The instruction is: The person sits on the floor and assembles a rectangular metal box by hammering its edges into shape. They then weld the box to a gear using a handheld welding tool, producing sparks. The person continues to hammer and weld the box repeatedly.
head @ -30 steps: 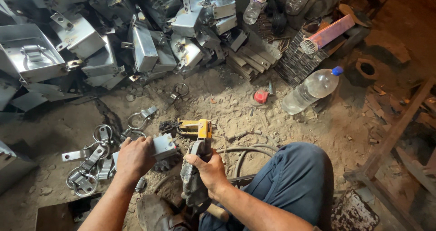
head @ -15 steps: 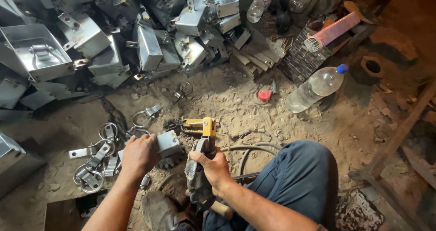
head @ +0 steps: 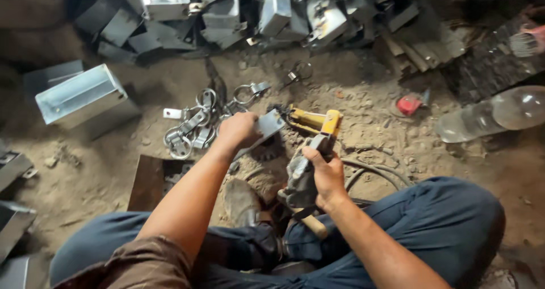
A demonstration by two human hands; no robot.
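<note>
Fingers of the left hand (head: 238,131) are kept clenched on a flat grey metal plate (head: 267,125), now being pressed closer to the yellow-headed power tool (head: 309,153) grasped by the right hand (head: 326,172).

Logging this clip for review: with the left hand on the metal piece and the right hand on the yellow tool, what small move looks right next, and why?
Probably squeeze the yellow tool: its nose meets the grey metal piece, which the left hand holds steady, while the right hand grips the handle.
</note>
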